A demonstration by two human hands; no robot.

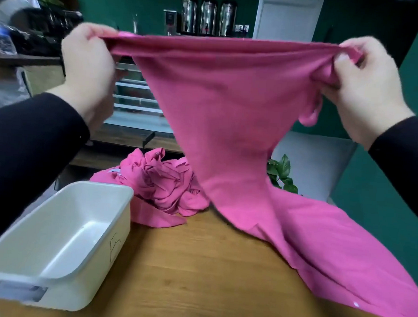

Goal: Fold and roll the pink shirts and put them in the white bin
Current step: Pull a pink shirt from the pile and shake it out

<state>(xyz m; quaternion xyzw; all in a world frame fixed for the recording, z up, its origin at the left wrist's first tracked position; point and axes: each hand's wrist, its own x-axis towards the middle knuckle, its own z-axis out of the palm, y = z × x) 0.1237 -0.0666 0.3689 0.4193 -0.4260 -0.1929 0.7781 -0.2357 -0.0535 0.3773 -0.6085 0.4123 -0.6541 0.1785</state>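
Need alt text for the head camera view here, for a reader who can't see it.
Two hands, left hand and right hand, hold a pink shirt stretched up over a wooden table. An empty white bin sits left, with a heap of pink shirts behind.

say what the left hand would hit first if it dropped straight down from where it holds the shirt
Probably the white bin: the left hand, gripping the pink shirt, hangs roughly above it, though depth is unclear and it might land just beyond the far rim.
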